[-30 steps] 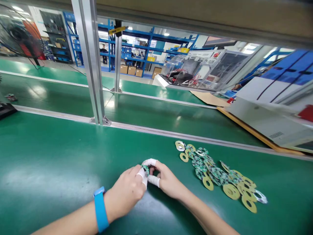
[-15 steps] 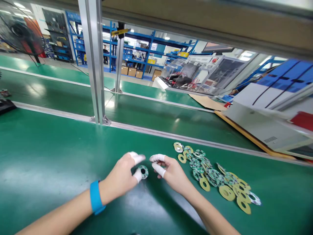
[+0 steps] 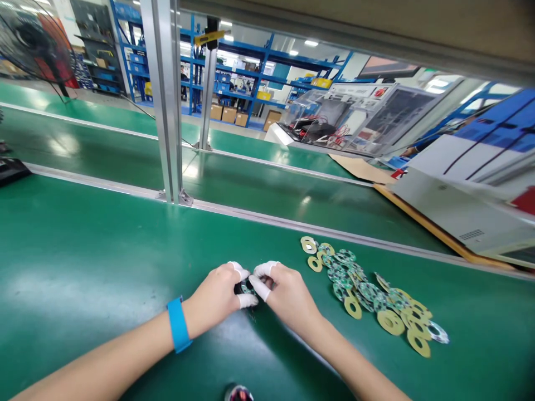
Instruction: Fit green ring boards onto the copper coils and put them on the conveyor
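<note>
My left hand [image 3: 221,292] grips a small ring-shaped circuit board [image 3: 246,287] between thumb and forefinger, with white finger cots on both tips. From the other side, my right hand [image 3: 284,289] brings its cotted thumb and forefinger together at the ring's right edge. What lies between those two fingertips is hidden. To the right of my hands, a loose heap of ring-shaped circuit boards [image 3: 368,292] spreads over the green table, some green with components up, others showing a yellowish side. A dark round object with reddish, shiny parts [image 3: 239,393] is cut off at the bottom edge.
An aluminium post [image 3: 165,106] stands on a metal rail [image 3: 259,218] beyond my hands. Farther right is a pale equipment box [image 3: 463,211] on an orange-edged board. A fan [image 3: 35,39], blue shelving [image 3: 263,67] and a machine with a clear cover [image 3: 351,117] are behind.
My hands have come together, and the right fingertips now meet the ring board held in my left hand. The camera has tilted down slightly, bringing the dark round object into view below.
</note>
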{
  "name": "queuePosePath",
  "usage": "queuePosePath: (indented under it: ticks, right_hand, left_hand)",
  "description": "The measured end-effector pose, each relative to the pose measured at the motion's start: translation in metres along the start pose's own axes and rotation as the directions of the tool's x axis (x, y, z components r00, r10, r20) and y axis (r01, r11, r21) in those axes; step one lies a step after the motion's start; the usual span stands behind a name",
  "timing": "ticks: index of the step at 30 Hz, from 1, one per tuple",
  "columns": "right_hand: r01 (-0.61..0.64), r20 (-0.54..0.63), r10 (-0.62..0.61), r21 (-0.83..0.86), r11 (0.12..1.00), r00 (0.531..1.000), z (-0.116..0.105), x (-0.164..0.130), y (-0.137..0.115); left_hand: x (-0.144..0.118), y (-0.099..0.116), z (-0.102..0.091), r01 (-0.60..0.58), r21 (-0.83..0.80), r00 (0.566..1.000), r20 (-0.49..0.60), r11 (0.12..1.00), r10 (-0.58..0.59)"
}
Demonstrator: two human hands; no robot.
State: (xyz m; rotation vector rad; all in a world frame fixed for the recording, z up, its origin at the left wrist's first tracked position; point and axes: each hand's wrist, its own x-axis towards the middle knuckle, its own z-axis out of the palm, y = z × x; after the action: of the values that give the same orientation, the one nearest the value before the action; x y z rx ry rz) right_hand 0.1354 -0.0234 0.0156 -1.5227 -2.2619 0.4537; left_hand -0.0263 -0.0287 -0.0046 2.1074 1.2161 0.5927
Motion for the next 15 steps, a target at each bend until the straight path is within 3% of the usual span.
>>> queuePosePath:
  ticks: [5, 9, 15]
  right_hand:
    - [0.129, 0.050, -0.120, -0.288, 0.949, 0.992, 0.003, -0.003, 0.000]
    - [0.246, 0.049, -0.244, -0.343, 0.907, 0.969, 0.007, -0.004, 0.003]
    - [0.286, 0.012, -0.304, -0.377, 0.881, 0.952, 0.017, -0.005, 0.014]
  left_hand:
    - [0.000, 0.003, -0.001, -0.005, 0.105, 1.000, 0.020, 0.994, 0.003]
    - [0.002, 0.003, -0.001, 0.009, 0.154, 0.999, 0.040, 0.988, -0.015]
    - [-0.002, -0.002, 0.009, 0.001, 0.168, 1.000, -0.015, 0.986, 0.002]
